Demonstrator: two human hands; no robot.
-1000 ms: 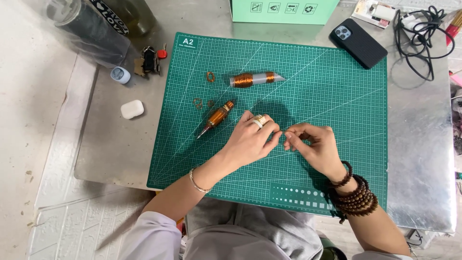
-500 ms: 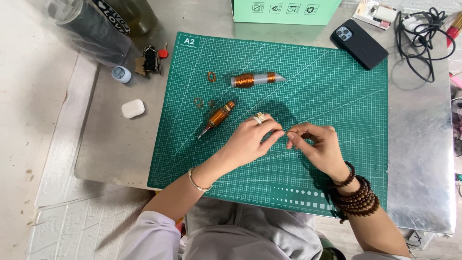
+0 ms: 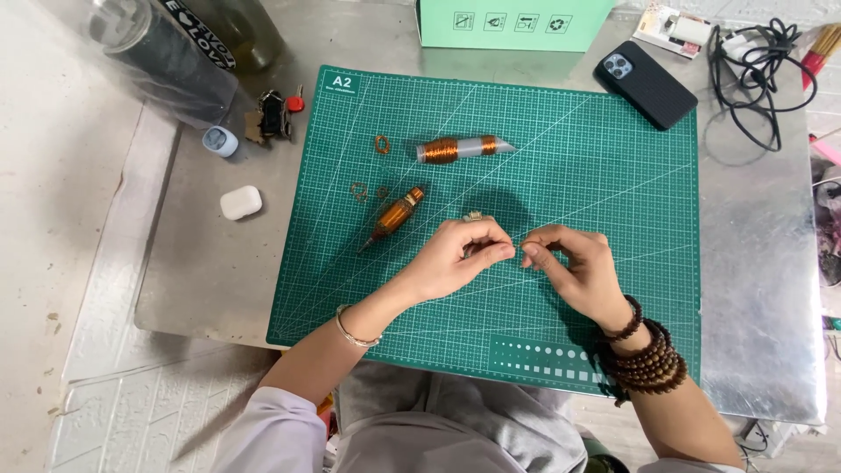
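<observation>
a thin strand of wire, hardly more than a hairline and too fine to judge its colour, runs between the two hands over the middle of the green cutting mat. the left hand has its fingertips pinched together on one end of it; a ring sits on one finger and a slim metal bangle circles the wrist. the right hand pinches the other end the same way, fingers curled in tight, with several loops of dark round wooden beads stacked on its wrist. the fingertips of the two hands are just beside each other, nearly touching.

the mat is matte and printed with a pale grid and diagonal lines. on it, up and to the left of the hands, lies a tapered tool wound with shiny copper wire, tilted with its point toward the near left. further up lies a grey tube wrapped in two bands of copper wire, on its side. a few small copper rings are scattered near them.

the mat rests on a dull metal table. off the mat sit a smooth white earbud case, a black phone face down, a tangle of black cable and a mint green box.
</observation>
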